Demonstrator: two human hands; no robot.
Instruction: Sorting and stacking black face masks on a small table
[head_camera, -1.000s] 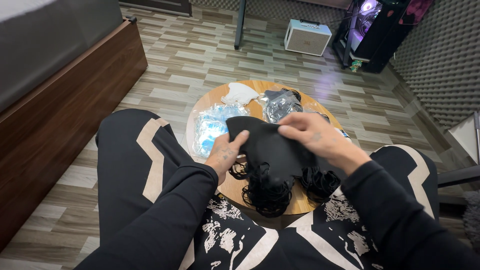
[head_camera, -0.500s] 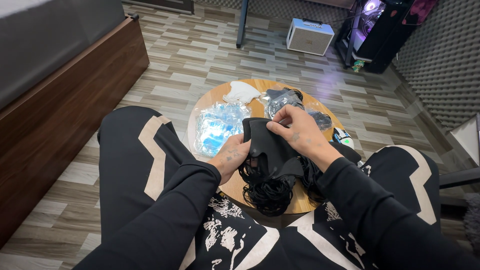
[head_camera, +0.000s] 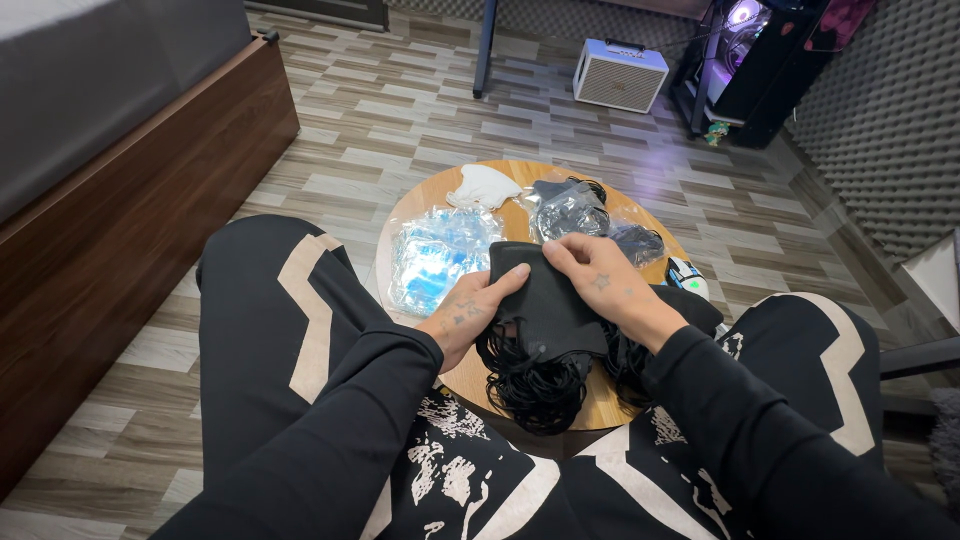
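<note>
Both hands pinch one black face mask (head_camera: 545, 300): left hand (head_camera: 468, 318) at its left edge, right hand (head_camera: 598, 283) on top | mask held over a pile of black masks (head_camera: 535, 375) (ear loops tangled) | round wooden desk (head_camera: 445, 195) | clear packets (head_camera: 435, 258) beside.

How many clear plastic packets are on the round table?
2: clear packet with blue contents at table's left, clear packet with dark contents at the far side. Others may be hidden under the black masks.
</note>
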